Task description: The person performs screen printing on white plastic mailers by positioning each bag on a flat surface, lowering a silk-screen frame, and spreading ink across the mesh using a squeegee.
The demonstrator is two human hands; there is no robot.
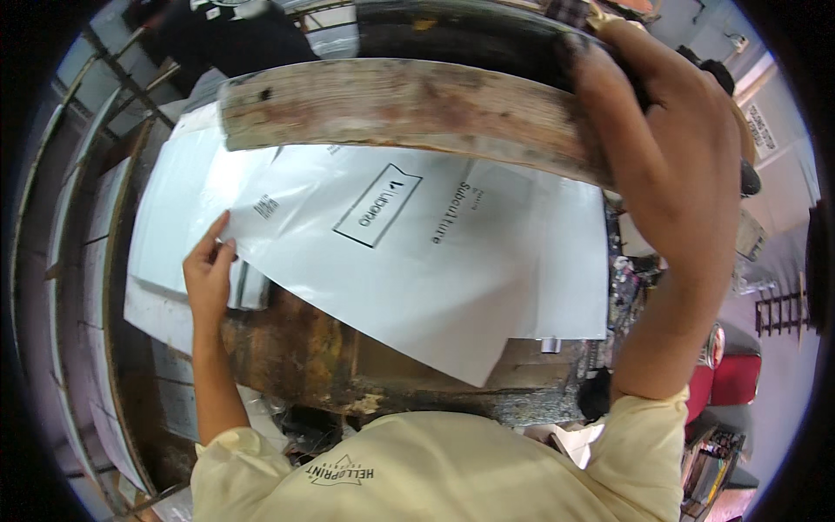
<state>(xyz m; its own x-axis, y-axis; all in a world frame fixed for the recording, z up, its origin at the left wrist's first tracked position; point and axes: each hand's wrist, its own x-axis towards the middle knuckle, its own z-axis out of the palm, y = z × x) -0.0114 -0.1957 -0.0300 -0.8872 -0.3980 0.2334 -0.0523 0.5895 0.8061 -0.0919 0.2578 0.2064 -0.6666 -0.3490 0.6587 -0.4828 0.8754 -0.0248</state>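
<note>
A large white plastic-looking sheet (348,252) with black printed lettering and a boxed black design lies slanted in front of me. My left hand (209,270) pinches its left edge between thumb and fingers, lifting that side a little. Across the far side stands a raised wooden screen-printing frame (409,109), its wood stained, with a dark panel behind it. My right hand (661,130) is closed around the frame's right end. Under the printed sheet, a plain white surface (570,261) shows at the right. The stained brown worktable (304,348) is visible at the near side.
White sheets (165,235) are stacked left of the table. Along the left stand racks (96,331) holding pale sheets. A person in a black shirt (235,39) is at the far left. Right of me are a red chair (735,378) and a cluttered shelf (718,461).
</note>
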